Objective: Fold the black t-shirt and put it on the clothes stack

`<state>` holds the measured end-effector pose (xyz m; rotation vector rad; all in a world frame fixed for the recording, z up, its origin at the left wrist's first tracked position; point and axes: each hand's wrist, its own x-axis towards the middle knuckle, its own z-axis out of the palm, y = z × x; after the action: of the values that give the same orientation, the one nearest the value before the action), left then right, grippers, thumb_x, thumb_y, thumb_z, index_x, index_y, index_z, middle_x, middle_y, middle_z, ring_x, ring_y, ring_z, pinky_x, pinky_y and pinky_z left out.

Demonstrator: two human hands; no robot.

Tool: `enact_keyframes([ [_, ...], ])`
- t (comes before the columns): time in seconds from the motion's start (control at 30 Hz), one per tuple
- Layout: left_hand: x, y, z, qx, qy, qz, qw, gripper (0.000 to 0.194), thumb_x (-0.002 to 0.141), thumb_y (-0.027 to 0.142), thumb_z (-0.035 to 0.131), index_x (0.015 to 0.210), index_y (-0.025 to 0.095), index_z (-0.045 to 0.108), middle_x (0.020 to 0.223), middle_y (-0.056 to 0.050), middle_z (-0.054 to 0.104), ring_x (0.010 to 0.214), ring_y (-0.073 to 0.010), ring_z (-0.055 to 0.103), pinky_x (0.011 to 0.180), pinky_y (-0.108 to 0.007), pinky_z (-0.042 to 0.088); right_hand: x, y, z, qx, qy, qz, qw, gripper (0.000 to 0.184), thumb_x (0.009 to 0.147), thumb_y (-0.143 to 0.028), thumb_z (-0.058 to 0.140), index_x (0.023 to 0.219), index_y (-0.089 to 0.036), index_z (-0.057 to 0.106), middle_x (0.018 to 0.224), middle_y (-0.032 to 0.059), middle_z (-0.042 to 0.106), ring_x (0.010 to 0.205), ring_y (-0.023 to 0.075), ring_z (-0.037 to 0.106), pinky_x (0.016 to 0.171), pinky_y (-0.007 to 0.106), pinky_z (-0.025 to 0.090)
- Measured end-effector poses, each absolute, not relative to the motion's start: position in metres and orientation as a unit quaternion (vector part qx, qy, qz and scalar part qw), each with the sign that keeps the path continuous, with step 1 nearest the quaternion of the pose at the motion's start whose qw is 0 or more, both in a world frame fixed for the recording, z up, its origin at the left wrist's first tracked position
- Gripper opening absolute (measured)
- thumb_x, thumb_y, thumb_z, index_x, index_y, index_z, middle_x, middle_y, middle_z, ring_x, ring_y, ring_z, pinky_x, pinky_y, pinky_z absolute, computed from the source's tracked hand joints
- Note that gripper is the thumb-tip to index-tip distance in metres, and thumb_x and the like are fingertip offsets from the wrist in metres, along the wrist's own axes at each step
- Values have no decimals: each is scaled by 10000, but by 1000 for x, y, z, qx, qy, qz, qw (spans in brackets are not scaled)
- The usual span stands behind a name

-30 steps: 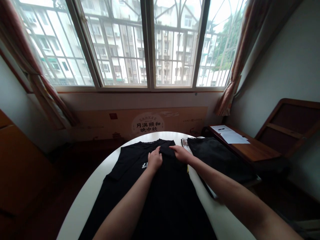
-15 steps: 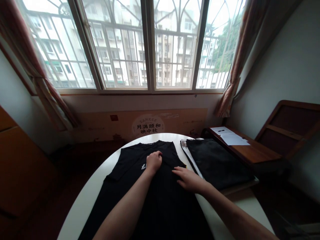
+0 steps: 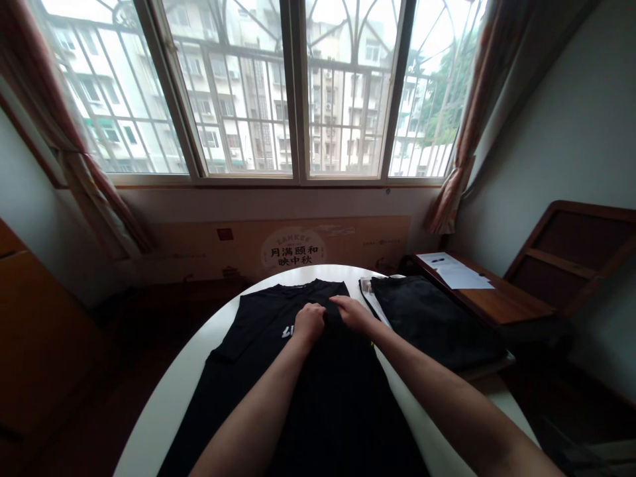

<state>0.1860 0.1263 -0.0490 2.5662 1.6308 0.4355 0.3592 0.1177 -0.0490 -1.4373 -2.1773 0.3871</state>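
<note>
A black T-shirt [image 3: 258, 371] with white lettering lies flat on a round white table [image 3: 169, 404], its right side folded over toward the middle. My left hand [image 3: 309, 320] rests on the shirt's chest, fingers curled on the fabric at the fold. My right hand [image 3: 352, 311] lies just beside it, fingers flat on the folded flap near the collar. The two hands almost touch.
A folded dark garment [image 3: 432, 321] lies on the table's right side. A wooden desk [image 3: 501, 301] with papers [image 3: 457, 273] stands further right, a chair back [image 3: 571, 255] beyond it. A printed cardboard panel [image 3: 293, 248] leans under the window.
My right hand slid down the shirt's right side half a second ago, then came back up beside my left hand near the collar. My left hand stayed put.
</note>
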Motion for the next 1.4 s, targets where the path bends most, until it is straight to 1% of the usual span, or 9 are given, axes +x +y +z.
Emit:
enact_keyframes([
  [0.1,185,126,-51,832,538,132,31,368,943,131,449,1042,209,795,1105,-85,751,1081,-229,641,934,-316,492,347,136,-68,-532,-811,141,199,493,972,-180,443,1448,-150,566,1534,105,526,1460,250,433,1212,408,324],
  [0.23,188,125,-51,829,545,123,28,375,980,184,427,1047,198,795,1119,-92,750,1096,-239,643,923,-325,503,345,155,-83,-566,-802,130,141,550,1015,-314,417,1539,-149,444,1636,114,367,1535,282,279,1252,491,183],
  [0.37,190,123,-50,828,548,116,30,365,955,159,450,1047,213,799,1110,-84,751,1087,-238,645,906,-326,508,354,177,-86,-623,-765,120,108,645,1036,-410,349,1591,-83,320,1678,150,249,1561,314,183,1252,502,144],
  [0.63,189,119,-54,831,542,124,19,334,953,154,452,1039,214,769,1114,-84,725,1065,-232,626,895,-332,501,356,200,-88,-674,-726,109,85,711,1039,-488,306,1611,-71,245,1694,163,180,1573,307,124,1254,528,63],
  [0.83,188,119,-57,829,545,129,7,323,968,150,425,1025,202,738,1098,-88,710,1056,-235,617,900,-352,492,359,184,-70,-646,-746,112,117,652,1047,-419,306,1605,-83,275,1682,152,230,1564,302,178,1255,511,119],
  [1.0,192,113,-53,829,545,124,0,306,965,138,418,1013,166,719,1084,-121,706,1046,-253,622,872,-361,499,369,124,-46,-602,-761,87,226,616,1054,-356,245,1625,-126,223,1698,98,205,1578,218,129,1271,430,135],
  [1.13,195,104,-44,836,537,113,1,309,963,135,402,1075,144,690,1127,-145,693,1085,-277,612,895,-387,502,392,39,-36,-529,-755,170,348,652,997,-383,418,1602,-163,314,1661,124,312,1553,249,239,1262,471,212],
  [1.27,189,87,-36,849,522,83,14,342,931,161,468,1215,142,658,1254,-157,664,1197,-286,583,986,-395,483,425,-68,-39,-529,-753,266,287,722,928,-393,571,1585,-179,363,1658,136,306,1534,274,288,1256,488,227],
  [1.4,172,55,-31,854,517,43,34,566,926,190,504,1490,151,483,1538,-184,480,1390,-294,480,1136,-415,384,452,-163,-54,-568,-724,324,217,640,950,-449,576,1550,-274,437,1659,88,314,1529,264,296,1252,473,240],
])
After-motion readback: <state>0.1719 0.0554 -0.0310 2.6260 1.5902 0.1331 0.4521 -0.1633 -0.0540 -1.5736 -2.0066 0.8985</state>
